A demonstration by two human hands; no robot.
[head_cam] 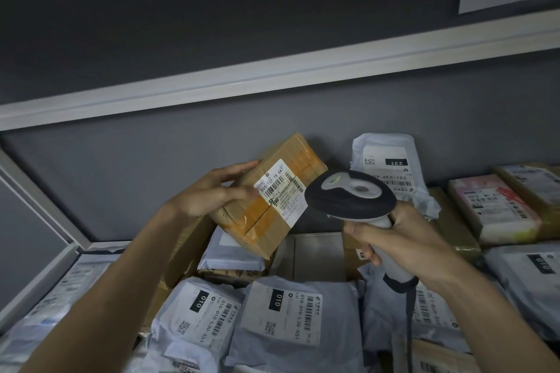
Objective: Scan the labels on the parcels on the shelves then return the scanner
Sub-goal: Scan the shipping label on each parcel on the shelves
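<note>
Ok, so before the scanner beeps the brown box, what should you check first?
1. Box held up: ok, the left hand holds it lifted off the pile.
2. Label facing the scanner: ok, it shows in full.
3. Fingers off the barcode: ok, the thumb lies just beside the label.
4. Scanner grip: ok, the right hand is wrapped round the handle.
5. Scanner aimed at the label: ok, its head points there, close by.
6. Scan light on the barcode: cannot tell, no beam shows.
</note>
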